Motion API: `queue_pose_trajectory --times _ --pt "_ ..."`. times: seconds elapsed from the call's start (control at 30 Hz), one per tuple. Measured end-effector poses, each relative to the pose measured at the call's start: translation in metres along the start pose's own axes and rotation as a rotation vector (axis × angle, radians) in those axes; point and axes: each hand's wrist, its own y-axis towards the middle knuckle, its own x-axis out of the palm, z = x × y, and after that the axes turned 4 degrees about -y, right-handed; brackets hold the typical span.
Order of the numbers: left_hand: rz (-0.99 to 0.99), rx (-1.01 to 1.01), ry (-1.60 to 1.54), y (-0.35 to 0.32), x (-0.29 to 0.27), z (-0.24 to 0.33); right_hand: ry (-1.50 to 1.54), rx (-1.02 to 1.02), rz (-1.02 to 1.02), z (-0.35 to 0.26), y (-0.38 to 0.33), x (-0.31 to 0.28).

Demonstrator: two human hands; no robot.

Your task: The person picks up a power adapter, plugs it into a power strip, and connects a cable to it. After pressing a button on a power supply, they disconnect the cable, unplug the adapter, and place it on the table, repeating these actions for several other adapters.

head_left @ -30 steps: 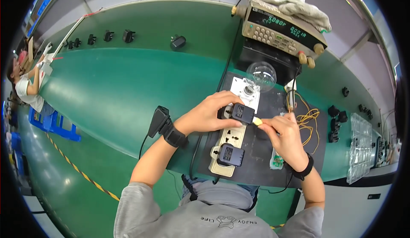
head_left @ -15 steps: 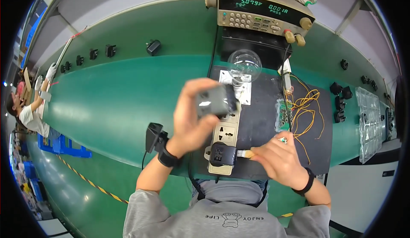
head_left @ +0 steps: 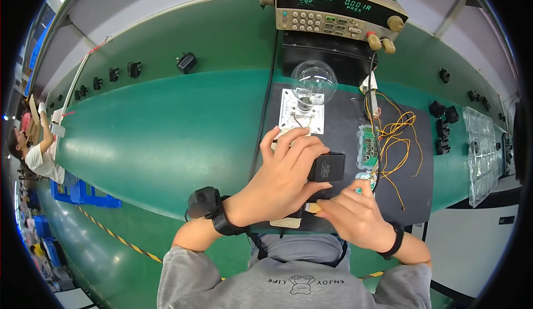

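Observation:
My left hand (head_left: 286,167) is over the power strip (head_left: 286,223), closed on a black plug-in power adapter (head_left: 330,168) between thumb and fingers. The hand hides most of the strip and nearly all of another dark adapter plugged into it. To its right, my right hand (head_left: 358,216) pinches a yellowish USB plug (head_left: 313,207), its metal end pointing left toward the strip. Whether that end sits in the plugged-in adapter is hidden. A small green-and-white part (head_left: 362,185) shows beside the right fingers.
Behind the strip, a clear glass bulb (head_left: 314,81) stands on a white socket base (head_left: 286,112). A bench meter (head_left: 338,10) sits on a black box (head_left: 327,51). Yellow wires (head_left: 408,142) and a circuit board (head_left: 367,147) lie right. Black adapters (head_left: 442,137) are near a clear tray (head_left: 482,156).
My left hand has moved down and right with the adapter, from above the strip to beside the USB plug. My right hand has shifted slightly. The meter's reading has changed.

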Motion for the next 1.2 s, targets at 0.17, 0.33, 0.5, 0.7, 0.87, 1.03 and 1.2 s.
queue_pose_trajectory --times 0.17,0.33,0.5,0.7,0.87,1.03,1.2 --pt "0.024 -0.028 -0.013 0.004 -0.005 0.003 0.049 -0.001 0.064 0.003 -0.003 -0.002" --pt "0.750 -0.245 -0.360 -0.016 -0.001 -0.057 -0.297 0.388 0.184 0.067 -0.013 -0.067" --pt "0.808 -0.655 -0.039 -0.007 -0.006 -0.168 -0.799 1.108 0.171 0.190 -0.145 -0.120" --pt "0.871 -0.401 0.102 0.043 -0.011 -0.234 0.018 1.004 0.245 0.227 -0.173 -0.124" --pt "0.881 -0.351 -0.104 0.078 -0.007 -0.233 -0.195 0.724 0.456 0.200 -0.163 -0.112" --pt "1.005 -0.429 0.023 0.071 -0.006 -0.216 0.602 0.872 0.535 0.179 -0.132 -0.111" --pt "1.065 -0.532 -0.028 0.046 0.005 -0.201 0.105 0.840 0.319 0.151 -0.092 -0.083"
